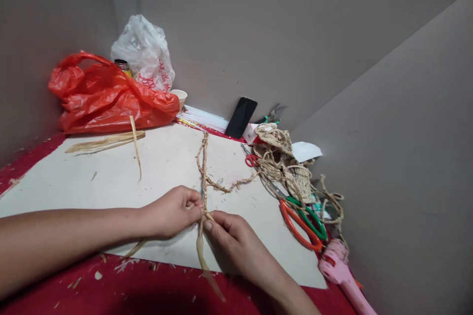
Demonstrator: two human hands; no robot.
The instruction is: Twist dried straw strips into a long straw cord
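A thin braided straw cord (205, 177) runs away from me over the white sheet (155, 167), and a thinner twisted length (225, 189) branches off it to the right. My left hand (179, 211) pinches the near end of the braid from the left side. Close against it, my right hand (231, 234) pinches the strands at the same spot from the right. A loose flat straw strip (201, 251) hangs from between the fingers toward the red cloth (148, 285). The exact crossing of strands is partly hidden by the fingertips.
Dry straw strips (107, 142) lie at left, before a red plastic bag (111, 96). Behind are a clear bag (146, 49), paper cup (180, 98) and phone (241, 117). At right: coiled braided cord (297, 182), orange-and-green-handled scissors (301, 226), pink glue gun (342, 270).
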